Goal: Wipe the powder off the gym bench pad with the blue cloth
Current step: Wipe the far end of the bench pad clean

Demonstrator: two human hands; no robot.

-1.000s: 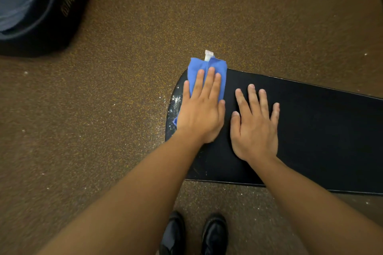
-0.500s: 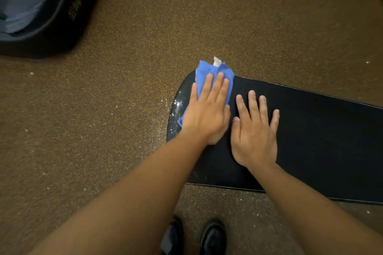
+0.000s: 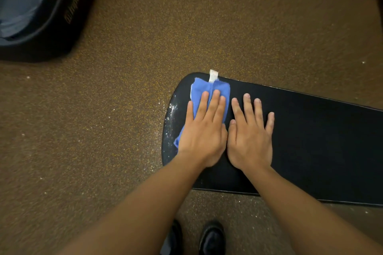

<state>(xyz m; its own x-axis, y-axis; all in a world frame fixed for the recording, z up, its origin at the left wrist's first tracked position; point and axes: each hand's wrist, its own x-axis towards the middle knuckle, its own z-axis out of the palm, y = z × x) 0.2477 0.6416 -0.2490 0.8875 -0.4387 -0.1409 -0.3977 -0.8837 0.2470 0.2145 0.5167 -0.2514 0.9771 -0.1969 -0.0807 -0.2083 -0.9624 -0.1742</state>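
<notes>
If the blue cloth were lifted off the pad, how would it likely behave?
The blue cloth is folded and creased under the flat left hand, so it would probably droop limp. It looks thin, likely light. Bunched folds suggest it slides on the smooth bench pad only while pressed.

1. I take this for a gym: a black padded gym bench pad (image 3: 310,141) lies low.
2. Around the pad, I see speckled brown rubber flooring (image 3: 186,27).
3. Far left of the pad, a dark padded mat (image 3: 51,16) bears gold lettering.
</notes>
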